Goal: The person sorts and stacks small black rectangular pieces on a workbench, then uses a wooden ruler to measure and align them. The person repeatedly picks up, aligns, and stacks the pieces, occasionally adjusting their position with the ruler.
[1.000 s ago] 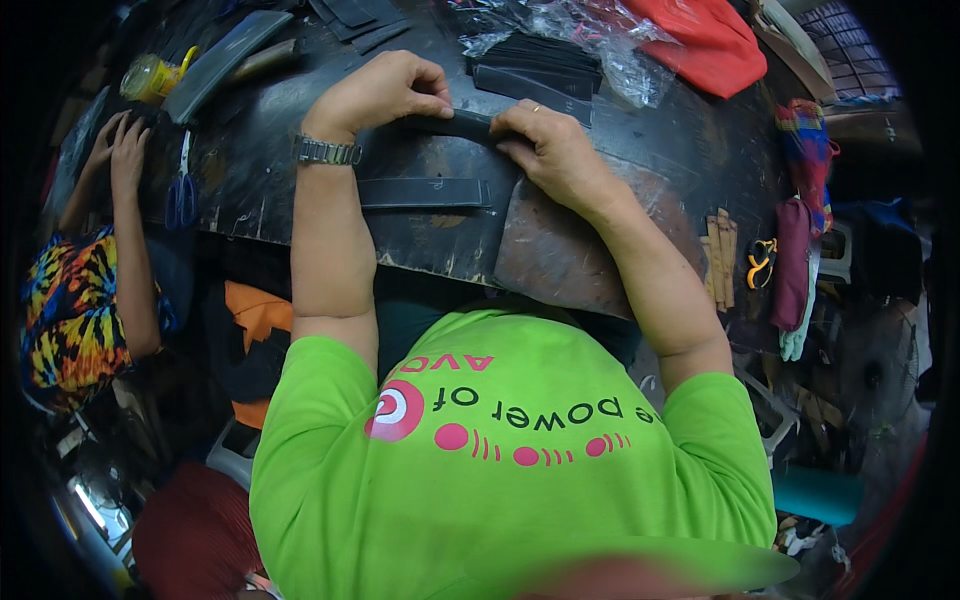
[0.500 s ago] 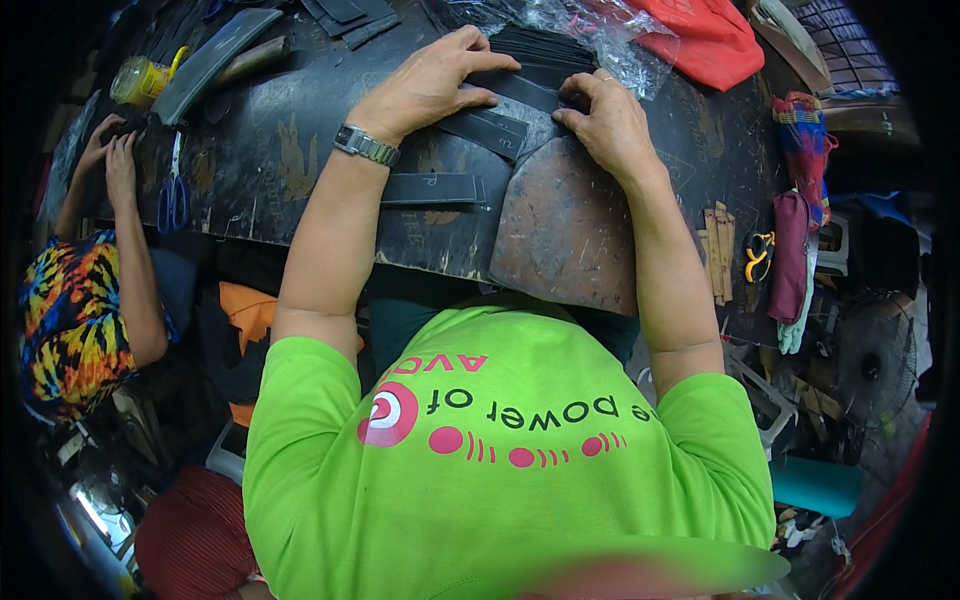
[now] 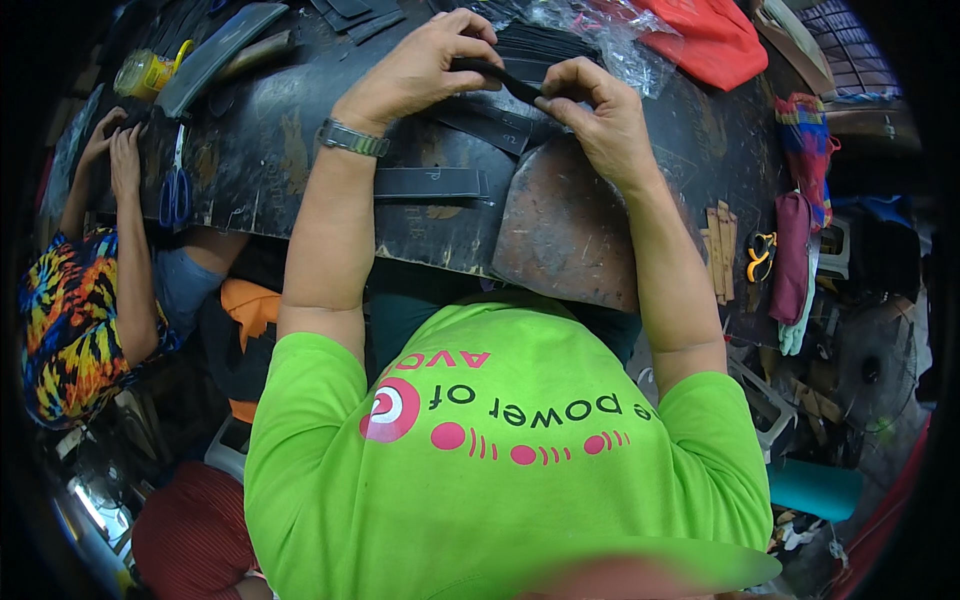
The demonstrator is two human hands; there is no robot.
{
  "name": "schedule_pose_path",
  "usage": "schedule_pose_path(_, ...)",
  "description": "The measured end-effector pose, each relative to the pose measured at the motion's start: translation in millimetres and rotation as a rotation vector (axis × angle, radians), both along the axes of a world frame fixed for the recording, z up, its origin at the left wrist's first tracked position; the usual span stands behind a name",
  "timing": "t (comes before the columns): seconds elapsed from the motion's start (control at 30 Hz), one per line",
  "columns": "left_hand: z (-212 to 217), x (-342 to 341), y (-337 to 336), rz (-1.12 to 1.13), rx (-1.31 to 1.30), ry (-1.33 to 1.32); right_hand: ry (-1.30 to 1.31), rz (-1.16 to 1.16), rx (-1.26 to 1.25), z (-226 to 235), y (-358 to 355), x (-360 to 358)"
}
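At far left, a co-worker in a multicoloured shirt (image 3: 85, 320) rests both hands (image 3: 122, 155) at the edge of a dark table (image 3: 245, 150). Just right of these, in the upper left, are a jar (image 3: 145, 73) with a yellow label and, below it, scissors (image 3: 176, 190) with blue handles. At upper centre, the left hand (image 3: 430, 70), with a metal watch (image 3: 353, 138) at its wrist, is partly closed, fingers and thumb gripping one end of a black strip (image 3: 520, 87). This strip is raised over the table and bends between the two hands. Beneath lies a marked strip (image 3: 485, 122); a second flat strip (image 3: 430, 184) lies lower, near the table's front edge. Behind the held strip is a stack (image 3: 550, 43) of dark pieces. The right hand (image 3: 605, 115) pinches the strip's other end between thumb and forefinger, its other fingers curled. Below it lies a brown board (image 3: 565, 225). At upper right is a red bag (image 3: 705, 42); at right are wooden slats (image 3: 720, 252), an orange-handled tool (image 3: 761, 257) and a maroon pouch (image 3: 792, 250).
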State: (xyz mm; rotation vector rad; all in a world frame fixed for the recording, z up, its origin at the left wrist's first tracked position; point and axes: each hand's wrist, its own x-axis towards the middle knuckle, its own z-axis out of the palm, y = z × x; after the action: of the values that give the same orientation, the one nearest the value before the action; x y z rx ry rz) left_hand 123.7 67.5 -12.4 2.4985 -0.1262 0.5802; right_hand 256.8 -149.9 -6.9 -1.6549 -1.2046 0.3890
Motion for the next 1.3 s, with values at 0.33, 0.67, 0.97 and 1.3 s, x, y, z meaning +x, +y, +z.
schedule_pose_path(0.33, 17.4, -26.8, 20.0, 0.033, -0.291, 0.543, -0.061, 0.098, -0.215, -10.2, 9.1, -26.2)
schedule_pose_path(0.67, -7.7, -3.9, -3.3, 0.21, 0.096, 0.12, -0.706, -0.261, 0.005, -12.7, 7.5, 9.0)
schedule_pose_path(0.97, -10.4, 2.2, -1.0, 0.206, 0.019, 0.242, -0.63, -0.275, -0.347, -18.4, 4.8, 16.9)
schedule_pose_path(1.3, -4.0, 4.3, -9.0, 0.219, -0.191, 0.442, -0.334, -0.228, -0.458, 0.7, 0.2, 15.7)
